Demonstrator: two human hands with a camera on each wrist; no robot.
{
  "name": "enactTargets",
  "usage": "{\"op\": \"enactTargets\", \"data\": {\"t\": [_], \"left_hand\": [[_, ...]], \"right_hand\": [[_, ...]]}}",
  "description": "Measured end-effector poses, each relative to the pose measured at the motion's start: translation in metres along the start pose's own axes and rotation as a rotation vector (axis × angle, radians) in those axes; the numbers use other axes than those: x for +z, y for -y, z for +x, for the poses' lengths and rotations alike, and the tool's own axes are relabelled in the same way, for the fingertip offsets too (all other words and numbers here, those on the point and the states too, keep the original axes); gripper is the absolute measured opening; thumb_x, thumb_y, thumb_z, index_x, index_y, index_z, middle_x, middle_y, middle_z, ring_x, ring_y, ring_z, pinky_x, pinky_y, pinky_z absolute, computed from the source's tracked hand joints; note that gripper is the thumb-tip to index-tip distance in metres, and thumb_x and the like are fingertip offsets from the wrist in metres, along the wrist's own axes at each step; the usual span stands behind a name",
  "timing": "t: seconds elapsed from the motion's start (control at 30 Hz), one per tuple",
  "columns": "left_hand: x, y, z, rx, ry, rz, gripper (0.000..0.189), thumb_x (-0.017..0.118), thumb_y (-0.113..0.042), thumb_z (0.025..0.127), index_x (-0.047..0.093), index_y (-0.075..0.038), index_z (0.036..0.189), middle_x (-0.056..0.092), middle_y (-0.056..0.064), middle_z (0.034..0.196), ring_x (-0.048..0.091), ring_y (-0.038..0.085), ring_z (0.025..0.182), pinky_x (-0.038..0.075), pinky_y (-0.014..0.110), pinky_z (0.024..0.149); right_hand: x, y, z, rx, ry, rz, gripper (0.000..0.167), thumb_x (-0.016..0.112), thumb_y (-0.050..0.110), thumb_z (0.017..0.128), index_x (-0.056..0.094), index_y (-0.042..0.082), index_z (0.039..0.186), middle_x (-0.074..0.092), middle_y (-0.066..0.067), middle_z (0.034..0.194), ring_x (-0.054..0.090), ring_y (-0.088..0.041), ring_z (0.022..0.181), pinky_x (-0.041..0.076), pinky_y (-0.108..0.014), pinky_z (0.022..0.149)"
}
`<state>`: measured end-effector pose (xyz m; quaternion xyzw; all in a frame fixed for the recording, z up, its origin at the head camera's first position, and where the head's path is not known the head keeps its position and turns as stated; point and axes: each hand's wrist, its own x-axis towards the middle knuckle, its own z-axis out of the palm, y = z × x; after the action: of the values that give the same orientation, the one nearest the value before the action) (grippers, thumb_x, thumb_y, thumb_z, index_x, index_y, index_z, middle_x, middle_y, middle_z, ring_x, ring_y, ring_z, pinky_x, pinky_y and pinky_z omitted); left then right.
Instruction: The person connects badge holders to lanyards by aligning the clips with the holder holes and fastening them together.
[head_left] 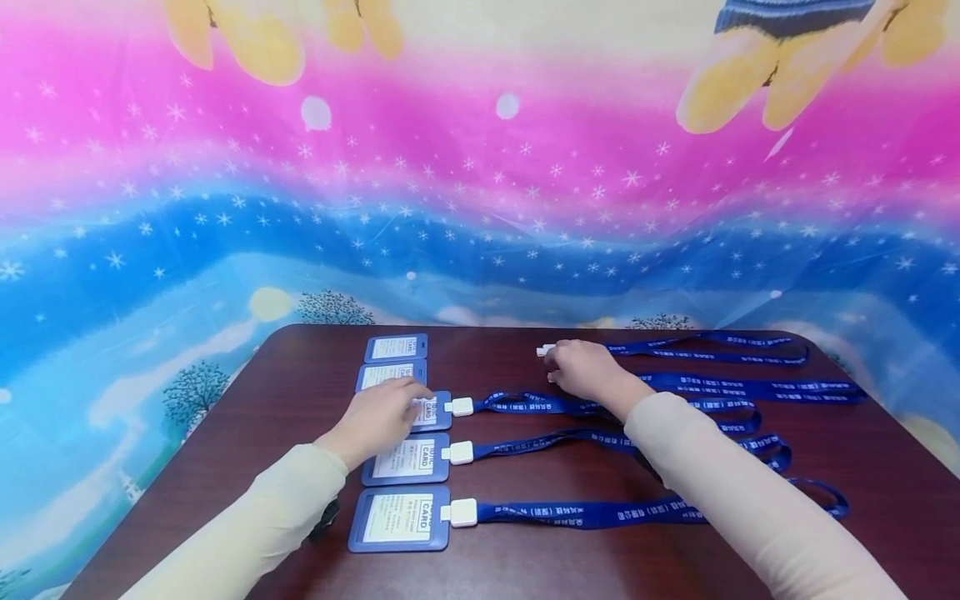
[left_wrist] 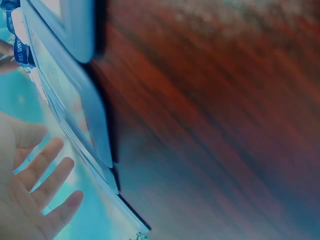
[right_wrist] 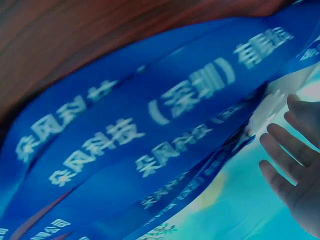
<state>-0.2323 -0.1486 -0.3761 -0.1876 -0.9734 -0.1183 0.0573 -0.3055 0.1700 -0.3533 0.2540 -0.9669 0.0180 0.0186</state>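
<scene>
My left hand (head_left: 377,418) is over the middle blue badge holder (head_left: 442,425), partly covering it. The left wrist view shows its fingers (left_wrist: 50,182) spread and loosely bent, with nothing between them. By the white clip (head_left: 546,350) of the farthest lanyard (head_left: 750,358) is my right hand (head_left: 588,371), which hides much of the second lanyard's (head_left: 787,389) clip. In the right wrist view its fingers (right_wrist: 285,150) are apart and hold nothing. Two holders lie unattached at the back, the farthest holder (head_left: 396,347) and a second holder (head_left: 390,373) nearer me.
Three holders join blue lanyards through white clips, among them the nearest holder (head_left: 399,521) with its clip (head_left: 462,512) and lanyard (head_left: 555,514). All lie in rows on the dark wooden table (head_left: 247,500). A printed cloth (head_left: 480,208) hangs behind the table.
</scene>
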Motion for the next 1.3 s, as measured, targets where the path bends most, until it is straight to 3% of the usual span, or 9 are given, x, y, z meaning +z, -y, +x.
{"op": "enactTargets", "data": {"t": [0.23, 0.43, 0.7, 0.83, 1.0, 1.17, 1.3], "left_hand": [[-0.001, 0.008, 0.005, -0.045, -0.004, -0.131, 0.026, 0.065, -0.013, 0.096, 0.07, -0.015, 0.121, 0.067, 0.003, 0.122, 0.06, 0.025, 0.119, 0.048, 0.047, 0.097], [-0.003, 0.018, 0.011, -0.093, 0.008, -0.222, 0.033, 0.062, -0.014, 0.098, 0.063, -0.012, 0.131, 0.061, 0.008, 0.132, 0.053, 0.031, 0.128, 0.043, 0.052, 0.102], [-0.003, 0.031, 0.024, -0.127, 0.003, -0.195, 0.034, 0.062, -0.013, 0.098, 0.062, -0.012, 0.132, 0.057, 0.012, 0.135, 0.048, 0.034, 0.131, 0.042, 0.056, 0.102], [-0.002, 0.037, 0.034, -0.138, 0.021, -0.138, 0.037, 0.062, -0.013, 0.098, 0.061, -0.014, 0.135, 0.055, 0.014, 0.136, 0.048, 0.036, 0.129, 0.045, 0.057, 0.097], [0.0, 0.044, 0.043, -0.201, 0.066, -0.087, 0.045, 0.06, -0.017, 0.099, 0.055, -0.016, 0.143, 0.048, 0.018, 0.142, 0.042, 0.04, 0.132, 0.044, 0.061, 0.096], [0.001, 0.044, 0.048, -0.257, 0.138, -0.084, 0.047, 0.055, -0.019, 0.101, 0.049, -0.016, 0.147, 0.043, 0.02, 0.143, 0.039, 0.041, 0.132, 0.043, 0.063, 0.094], [0.001, 0.039, 0.05, -0.267, 0.154, -0.083, 0.046, 0.054, -0.02, 0.101, 0.05, -0.015, 0.147, 0.043, 0.019, 0.143, 0.039, 0.041, 0.133, 0.041, 0.064, 0.095]], "right_hand": [[0.005, -0.011, -0.002, 0.069, 0.052, 0.024, 0.026, 0.066, 0.023, 0.097, 0.073, 0.007, 0.116, 0.07, -0.01, 0.111, 0.066, -0.025, 0.096, 0.054, -0.045, 0.083], [0.008, -0.014, -0.003, 0.083, 0.04, 0.06, 0.012, 0.067, 0.012, 0.094, 0.076, 0.007, 0.1, 0.071, -0.007, 0.098, 0.065, -0.02, 0.08, 0.055, -0.044, 0.075], [0.008, -0.014, 0.001, 0.144, 0.053, 0.115, 0.006, 0.071, 0.012, 0.092, 0.075, 0.008, 0.09, 0.067, -0.004, 0.085, 0.059, -0.017, 0.071, 0.055, -0.04, 0.073], [0.008, -0.012, 0.004, 0.164, 0.064, 0.11, 0.01, 0.072, 0.012, 0.091, 0.072, 0.01, 0.082, 0.063, -0.003, 0.078, 0.056, -0.017, 0.066, 0.053, -0.037, 0.068], [0.007, -0.009, 0.007, 0.173, 0.063, 0.116, 0.013, 0.073, 0.014, 0.091, 0.069, 0.011, 0.079, 0.061, -0.002, 0.077, 0.055, -0.018, 0.067, 0.048, -0.035, 0.065], [0.005, -0.007, 0.008, 0.181, 0.071, 0.107, 0.016, 0.073, 0.014, 0.091, 0.068, 0.012, 0.077, 0.061, -0.002, 0.076, 0.055, -0.018, 0.067, 0.048, -0.034, 0.065], [0.004, -0.006, 0.007, 0.185, 0.075, 0.091, 0.015, 0.073, 0.013, 0.091, 0.068, 0.012, 0.076, 0.062, -0.002, 0.075, 0.055, -0.018, 0.066, 0.05, -0.034, 0.065]]}}
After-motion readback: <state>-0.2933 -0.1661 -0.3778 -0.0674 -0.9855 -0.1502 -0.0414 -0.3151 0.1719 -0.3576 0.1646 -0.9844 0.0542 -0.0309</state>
